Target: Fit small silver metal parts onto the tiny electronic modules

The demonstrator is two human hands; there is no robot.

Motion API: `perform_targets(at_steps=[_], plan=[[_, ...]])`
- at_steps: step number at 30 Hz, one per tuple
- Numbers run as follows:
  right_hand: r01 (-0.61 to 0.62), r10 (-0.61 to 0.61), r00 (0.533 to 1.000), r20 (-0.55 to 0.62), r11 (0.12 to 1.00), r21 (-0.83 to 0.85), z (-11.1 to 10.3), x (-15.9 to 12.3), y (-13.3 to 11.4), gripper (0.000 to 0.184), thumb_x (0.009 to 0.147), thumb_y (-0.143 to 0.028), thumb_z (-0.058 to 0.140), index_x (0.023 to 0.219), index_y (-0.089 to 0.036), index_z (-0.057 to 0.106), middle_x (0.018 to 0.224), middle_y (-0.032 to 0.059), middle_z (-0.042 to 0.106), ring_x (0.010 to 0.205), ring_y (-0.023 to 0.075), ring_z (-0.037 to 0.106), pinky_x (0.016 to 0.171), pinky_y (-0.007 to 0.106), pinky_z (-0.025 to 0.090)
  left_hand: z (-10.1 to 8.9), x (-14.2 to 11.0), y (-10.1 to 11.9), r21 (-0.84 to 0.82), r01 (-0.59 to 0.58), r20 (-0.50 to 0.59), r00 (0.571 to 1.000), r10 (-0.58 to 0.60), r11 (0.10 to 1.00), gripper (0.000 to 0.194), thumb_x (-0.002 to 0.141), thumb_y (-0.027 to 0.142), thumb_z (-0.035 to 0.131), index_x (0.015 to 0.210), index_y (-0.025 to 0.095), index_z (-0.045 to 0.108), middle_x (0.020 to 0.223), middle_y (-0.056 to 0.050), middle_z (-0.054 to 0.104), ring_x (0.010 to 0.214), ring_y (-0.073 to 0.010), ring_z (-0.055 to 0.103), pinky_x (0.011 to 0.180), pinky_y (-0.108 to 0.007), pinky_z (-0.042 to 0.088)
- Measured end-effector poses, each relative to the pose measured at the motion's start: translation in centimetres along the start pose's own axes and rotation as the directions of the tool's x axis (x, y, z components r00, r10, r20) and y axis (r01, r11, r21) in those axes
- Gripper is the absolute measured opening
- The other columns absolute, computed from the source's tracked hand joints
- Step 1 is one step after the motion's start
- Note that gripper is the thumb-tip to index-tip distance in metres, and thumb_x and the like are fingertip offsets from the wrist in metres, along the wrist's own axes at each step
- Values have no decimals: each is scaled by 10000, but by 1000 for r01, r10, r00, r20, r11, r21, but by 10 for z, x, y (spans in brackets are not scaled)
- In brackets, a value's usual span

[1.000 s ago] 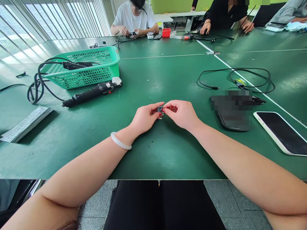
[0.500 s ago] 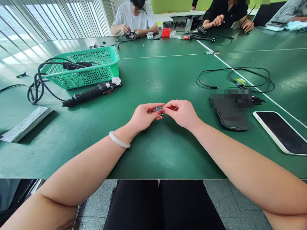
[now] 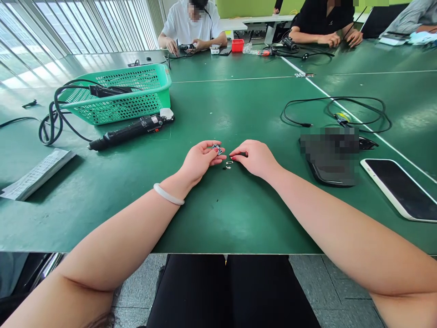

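My left hand (image 3: 201,158) pinches a small square part (image 3: 216,149) with dark and pale blue-grey markings between thumb and fingers; it looks like a tiny electronic piece. To its right, my right hand (image 3: 257,157) is low over the table, thumb and index finger drawn together at the tips. Whether anything sits between those fingertips is too small to tell. Just under the right fingertips lies a tiny pale metal frame (image 3: 230,162). A smaller whitish bit (image 3: 228,167), with a black speck beside it, is nearer to me.
On the green table (image 3: 191,218), an electric screwdriver (image 3: 133,131) lies before a green basket (image 3: 119,105) with cables. A paper stack (image 3: 39,173) is at left. At right are a phone (image 3: 401,189), a black case (image 3: 329,159) and a coiled cable (image 3: 358,100). Co-workers sit opposite.
My hands have moved apart. The left one has tilted and carried the small square part slightly left; the right one has come away from it, and tiny pieces now show on the table between them.
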State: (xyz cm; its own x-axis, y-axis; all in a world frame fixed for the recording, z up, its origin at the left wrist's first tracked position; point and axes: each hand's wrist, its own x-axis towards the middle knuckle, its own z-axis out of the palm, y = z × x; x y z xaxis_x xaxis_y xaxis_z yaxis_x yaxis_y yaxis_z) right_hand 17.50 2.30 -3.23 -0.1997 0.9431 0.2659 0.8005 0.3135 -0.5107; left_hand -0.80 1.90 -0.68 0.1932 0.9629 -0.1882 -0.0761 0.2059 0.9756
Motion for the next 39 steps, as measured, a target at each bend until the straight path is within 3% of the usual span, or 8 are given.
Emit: perform_targets(at_steps=[5, 13, 22, 31, 35, 39], plan=[[10, -10, 1000, -9, 1000, 9, -1, -1, -4, 106, 788, -180, 640, 768, -223, 735, 795, 20, 657, 740, 159, 551, 665, 315, 407, -2, 2, -3, -17, -9, 23, 1000, 9, 1000, 99, 870, 90, 556, 955, 139, 570, 931, -48, 712, 719, -78, 661, 766, -259, 524], [51, -19, 981, -191, 985, 165, -7, -11, -22, 96, 803, -232, 630, 754, -211, 709, 795, 13, 666, 648, 131, 515, 642, 295, 411, -1, 1, -6, 41, -46, 93, 995, 42, 998, 147, 828, 49, 586, 936, 139, 543, 783, -18, 708, 738, -101, 674, 795, -289, 522], [101, -81, 968, -236, 992, 70, -4, -15, -32, 124, 800, -194, 617, 756, -203, 732, 783, 24, 677, 681, 145, 550, 645, 297, 430, 0, 0, -7, 107, -72, 136, 989, 57, 992, 151, 796, 76, 640, 915, 134, 569, 694, -6, 698, 720, -110, 673, 807, -315, 533], [113, -88, 967, -237, 989, 95, -4, -21, -40, 255, 893, -244, 514, 944, -235, 763, 946, 50, 702, 824, 177, 614, 725, 316, 477, -3, 1, -3, -59, 10, 166, 986, 0, 998, 145, 799, 144, 688, 913, 122, 601, 749, -26, 702, 692, -92, 662, 799, -286, 533], [98, -65, 963, -263, 988, 118, -8, -18, -35, 275, 915, -274, 494, 998, -227, 752, 968, 59, 705, 792, 175, 606, 708, 322, 472, -4, 2, -1, -142, 98, 146, 986, -77, 985, 34, 857, 107, 603, 886, 107, 620, 835, -44, 699, 716, -83, 675, 826, -263, 536], [54, -27, 974, -226, 992, 116, -11, -15, -25, 226, 886, -254, 541, 931, -219, 759, 890, 49, 711, 742, 168, 588, 691, 322, 456, -9, 6, 0, -253, 167, 149, 980, -132, 953, 110, 896, 111, 534, 840, 96, 628, 858, -76, 702, 759, -93, 681, 892, -254, 532]])
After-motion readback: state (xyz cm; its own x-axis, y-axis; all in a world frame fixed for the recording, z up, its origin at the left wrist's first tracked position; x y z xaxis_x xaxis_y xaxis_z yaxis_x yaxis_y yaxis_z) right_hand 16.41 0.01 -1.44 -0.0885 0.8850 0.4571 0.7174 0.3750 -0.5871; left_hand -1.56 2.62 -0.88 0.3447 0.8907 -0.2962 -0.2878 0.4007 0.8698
